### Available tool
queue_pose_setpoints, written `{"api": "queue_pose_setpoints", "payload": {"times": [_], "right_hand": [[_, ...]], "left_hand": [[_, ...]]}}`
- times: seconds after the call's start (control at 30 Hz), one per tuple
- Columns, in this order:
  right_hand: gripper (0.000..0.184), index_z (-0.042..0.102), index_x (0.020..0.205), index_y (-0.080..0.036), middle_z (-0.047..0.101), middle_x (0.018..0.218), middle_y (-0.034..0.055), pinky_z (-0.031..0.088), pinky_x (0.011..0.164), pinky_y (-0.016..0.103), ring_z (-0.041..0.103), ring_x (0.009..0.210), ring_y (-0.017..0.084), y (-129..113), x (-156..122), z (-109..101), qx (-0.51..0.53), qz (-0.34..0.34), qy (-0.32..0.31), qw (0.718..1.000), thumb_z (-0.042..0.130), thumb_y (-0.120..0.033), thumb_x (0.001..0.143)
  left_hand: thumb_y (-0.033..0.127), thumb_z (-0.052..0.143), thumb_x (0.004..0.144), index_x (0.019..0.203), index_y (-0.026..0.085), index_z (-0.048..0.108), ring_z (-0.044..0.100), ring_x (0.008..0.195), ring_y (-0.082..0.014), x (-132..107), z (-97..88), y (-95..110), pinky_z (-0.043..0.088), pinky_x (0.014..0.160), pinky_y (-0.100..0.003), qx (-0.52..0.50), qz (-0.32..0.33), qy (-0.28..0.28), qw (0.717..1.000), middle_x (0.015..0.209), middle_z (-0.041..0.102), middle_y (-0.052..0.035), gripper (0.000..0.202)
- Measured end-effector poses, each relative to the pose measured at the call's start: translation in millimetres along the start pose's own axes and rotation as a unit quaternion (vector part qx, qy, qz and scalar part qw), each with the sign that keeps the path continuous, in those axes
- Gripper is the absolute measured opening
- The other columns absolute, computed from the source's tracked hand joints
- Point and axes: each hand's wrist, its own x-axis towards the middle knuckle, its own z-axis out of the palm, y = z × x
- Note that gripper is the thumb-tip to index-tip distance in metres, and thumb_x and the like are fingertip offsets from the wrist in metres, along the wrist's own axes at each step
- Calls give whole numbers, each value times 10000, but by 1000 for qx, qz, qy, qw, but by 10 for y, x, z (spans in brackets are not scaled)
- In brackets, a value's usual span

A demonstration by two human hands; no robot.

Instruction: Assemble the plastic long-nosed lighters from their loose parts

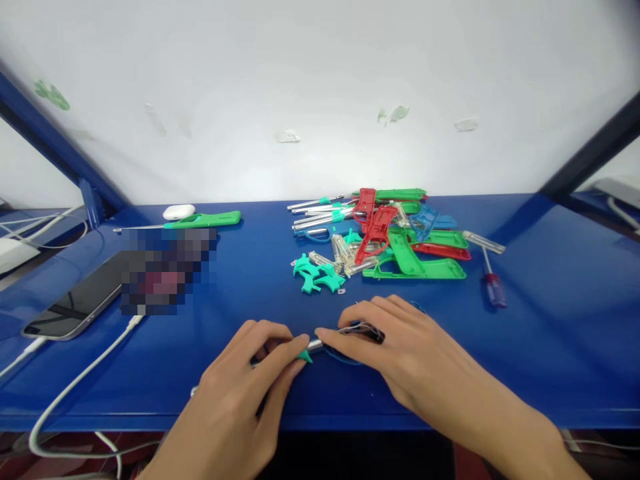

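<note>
Lighter, partly put together, lies low in the middle of the frame, just above the table (240, 287), its silver tube (315, 345) showing between two thumbs. Both hands are narrow: the left hand (243, 377) pinches the tube's left end with a teal piece (305, 357) at its fingertips, while the right hand (400, 347) has its thumb on the tube and its fingers bent over a blue shell (345, 359) with a black part (373, 332) and thin wires at it. From where I stand I cannot tell how hard either hand grips.

I'd judge it light, the tube stiff and rather slippery, the shell hard but thin, the wires the fragile bit. The tube's middle and the shell's outer edges look the best places to hold, clear of the wires.

Its long axis runs across the frame, the left end slightly lower than the right. The tube seems to point left and the shell sits to the right; the far tip is hidden in the left hand.
</note>
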Motion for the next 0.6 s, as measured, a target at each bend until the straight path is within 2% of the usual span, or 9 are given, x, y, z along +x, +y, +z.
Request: {"api": "queue_pose_setpoints", "payload": {"times": [0.23, 0.37, 0.6], "right_hand": [[786, 482, 1513, -313, 622, 1212, 46, 501, 937, 440, 591, 1030, 216, -28, 4, -31, -15, -1, 13, 1000, 438, 126, 862], [648, 526, 1471, -315, 631, 1244, 56, 505, 934, 438, 612, 1050, 226, -46, -1, -49, -20, 5, 5, 1000, 485, 63, 947], [568, 534, 1480, -331, 633, 1251, 48, 487, 977, 452, 623, 1077, 223, -68, -8, -33, -19, 11, 11, 1000, 506, -6, 1015]], "left_hand": [[136, 517, 1071, 1372, 283, 625, 665, 981, -149, 1, -13, 4, 557, 822, -249, -8, -6, -12, 1000, 1145, 630, -34, 352], [116, 510, 1058, 1388, 279, 623, 657, 993, -165, 5, -27, 9, 566, 812, -267, -5, -4, -12, 1000, 1152, 619, -50, 384], [99, 485, 1074, 1378, 263, 601, 632, 959, -166, -8, -16, 0, 547, 809, -288, -2, 7, -25, 1000, 1119, 617, -46, 365]]}}
